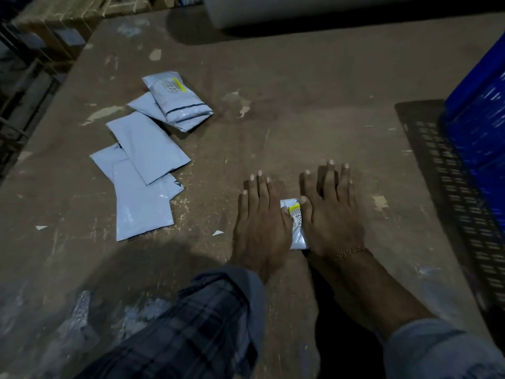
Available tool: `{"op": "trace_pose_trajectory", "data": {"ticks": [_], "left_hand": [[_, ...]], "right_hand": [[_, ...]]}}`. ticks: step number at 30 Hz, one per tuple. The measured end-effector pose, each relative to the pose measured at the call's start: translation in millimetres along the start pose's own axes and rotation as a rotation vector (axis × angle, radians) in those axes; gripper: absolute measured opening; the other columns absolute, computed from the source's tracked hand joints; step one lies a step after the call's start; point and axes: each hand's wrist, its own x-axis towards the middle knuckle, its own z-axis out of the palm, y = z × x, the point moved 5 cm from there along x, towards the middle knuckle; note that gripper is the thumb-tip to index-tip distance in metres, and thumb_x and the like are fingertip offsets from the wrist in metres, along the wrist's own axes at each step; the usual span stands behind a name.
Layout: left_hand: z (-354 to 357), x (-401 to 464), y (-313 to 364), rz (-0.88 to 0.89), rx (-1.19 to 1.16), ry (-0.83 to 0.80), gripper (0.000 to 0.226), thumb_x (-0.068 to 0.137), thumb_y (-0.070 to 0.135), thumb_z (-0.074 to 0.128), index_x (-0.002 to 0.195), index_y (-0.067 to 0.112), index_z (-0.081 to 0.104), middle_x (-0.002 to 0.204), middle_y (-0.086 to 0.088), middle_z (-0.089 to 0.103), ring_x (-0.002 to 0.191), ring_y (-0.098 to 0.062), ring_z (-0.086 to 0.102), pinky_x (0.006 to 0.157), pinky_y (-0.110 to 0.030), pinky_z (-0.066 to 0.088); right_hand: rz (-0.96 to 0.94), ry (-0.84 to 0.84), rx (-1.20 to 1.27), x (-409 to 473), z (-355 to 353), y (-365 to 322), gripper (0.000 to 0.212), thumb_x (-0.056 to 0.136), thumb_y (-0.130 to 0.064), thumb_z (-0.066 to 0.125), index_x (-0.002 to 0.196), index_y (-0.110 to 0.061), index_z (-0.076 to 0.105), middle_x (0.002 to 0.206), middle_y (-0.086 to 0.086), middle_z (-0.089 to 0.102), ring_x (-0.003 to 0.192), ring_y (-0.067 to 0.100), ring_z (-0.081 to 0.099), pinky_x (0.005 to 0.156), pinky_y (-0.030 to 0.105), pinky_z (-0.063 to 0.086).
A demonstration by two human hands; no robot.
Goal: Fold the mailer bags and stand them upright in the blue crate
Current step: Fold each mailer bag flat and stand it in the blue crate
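Most of a mailer bag [296, 228] lies hidden under the flat left hand [261, 222] and right hand [332, 214]; only a strip with a blurred, unreadable label shows between them. The blue crate [481, 124] is cut off by the right edge, its inside unseen.

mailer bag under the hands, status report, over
Left hand and right hand flat, pressing the mailer bag on the table. Blue crate at right. Loose bags at left, nothing blocking.

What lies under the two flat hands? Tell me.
A folded mailer bag shows between the left hand and right hand, its yellow-striped label up. The palms hide the rest of it.
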Motion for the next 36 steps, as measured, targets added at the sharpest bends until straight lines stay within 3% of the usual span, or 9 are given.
{"op": "trace_pose_trajectory", "data": {"ticks": [4, 10, 14, 18, 23, 27, 29, 33, 36], "left_hand": [[-2, 12, -4, 0.066, -0.015, -0.023, 0.069, 0.104, 0.032, 0.016, 0.163, 0.000, 0.027, 0.173, -0.019, 0.020, 0.161, -0.035, 0.015, 0.128, -0.051, 0.023], [-2, 2, 2, 0.074, 0.050, 0.016, 0.066, 0.106, 0.032, 0.020, 0.159, -0.005, 0.035, 0.169, -0.024, 0.028, 0.157, -0.037, 0.029, 0.125, -0.049, 0.032], [-3, 9, -5, 0.172, 0.002, -0.043, 0.068, 0.106, 0.033, 0.017, 0.163, -0.002, 0.026, 0.173, -0.020, 0.018, 0.161, -0.035, 0.015, 0.129, -0.049, 0.023], [-4, 20, -6, 0.081, -0.018, -0.009, 0.066, 0.104, 0.031, 0.020, 0.161, 0.000, 0.034, 0.171, -0.019, 0.026, 0.160, -0.035, 0.022, 0.126, -0.051, 0.030], [-8, -1, 2, 0.144, 0.039, -0.001, 0.071, 0.111, 0.033, -0.002, 0.159, -0.004, 0.035, 0.169, -0.023, 0.028, 0.157, -0.037, 0.028, 0.125, -0.049, 0.033], [0, 10, -13, 0.262, 0.039, -0.104, 0.066, 0.106, 0.031, 0.018, 0.166, 0.002, 0.015, 0.176, -0.015, 0.008, 0.163, -0.032, 0.004, 0.128, -0.050, 0.022], [2, 17, -12, 0.202, 0.073, -0.089, 0.067, 0.106, 0.032, 0.022, 0.166, 0.002, 0.019, 0.175, -0.016, 0.012, 0.163, -0.032, 0.008, 0.128, -0.050, 0.024], [6, 8, 3, 0.073, 0.102, -0.025, 0.066, 0.109, 0.042, 0.026, 0.157, -0.001, 0.040, 0.167, -0.021, 0.034, 0.155, -0.035, 0.035, 0.125, -0.046, 0.034], [5, 8, -4, 0.202, 0.083, -0.081, 0.067, 0.110, 0.038, 0.013, 0.163, 0.000, 0.027, 0.173, -0.019, 0.020, 0.160, -0.035, 0.020, 0.127, -0.049, 0.028]], "right_hand": [[-0.028, 0.013, 0.006, -27, -1, -3, 0.060, 0.108, -0.036, 0.027, 0.164, -0.017, 0.023, 0.171, 0.021, 0.009, 0.158, 0.043, -0.001, 0.127, 0.055, 0.011], [-0.020, -0.014, 0.008, -8, 6, 0, 0.061, 0.107, -0.041, 0.016, 0.163, -0.019, 0.029, 0.169, 0.021, 0.017, 0.157, 0.045, 0.002, 0.125, 0.057, 0.016], [0.010, 0.000, 0.034, -13, 7, 0, 0.061, 0.107, -0.039, 0.022, 0.163, -0.017, 0.027, 0.169, 0.023, 0.017, 0.157, 0.046, 0.005, 0.124, 0.059, 0.018], [-0.011, -0.011, 0.023, -37, 7, -2, 0.060, 0.108, -0.041, 0.024, 0.164, -0.020, 0.022, 0.171, 0.020, 0.012, 0.157, 0.046, 0.003, 0.124, 0.059, 0.019], [0.003, -0.042, 0.035, -7, 7, 1, 0.062, 0.107, -0.041, 0.016, 0.163, -0.019, 0.029, 0.170, 0.021, 0.014, 0.157, 0.045, 0.002, 0.123, 0.060, 0.019], [0.013, -0.009, 0.057, -37, 6, -1, 0.059, 0.108, -0.039, 0.024, 0.164, -0.018, 0.023, 0.171, 0.019, 0.010, 0.158, 0.042, 0.000, 0.124, 0.058, 0.019], [0.001, 0.003, 0.060, -43, 5, 0, 0.060, 0.109, -0.039, 0.026, 0.164, -0.016, 0.024, 0.171, 0.020, 0.011, 0.158, 0.042, 0.001, 0.124, 0.058, 0.020], [0.029, -0.046, 0.062, -8, 7, 1, 0.062, 0.107, -0.037, 0.017, 0.161, -0.010, 0.030, 0.168, 0.025, 0.017, 0.157, 0.045, 0.006, 0.124, 0.058, 0.021], [0.008, -0.032, 0.053, -12, 7, 0, 0.062, 0.107, -0.038, 0.020, 0.162, -0.010, 0.029, 0.169, 0.025, 0.015, 0.157, 0.044, 0.006, 0.124, 0.057, 0.021]]}}
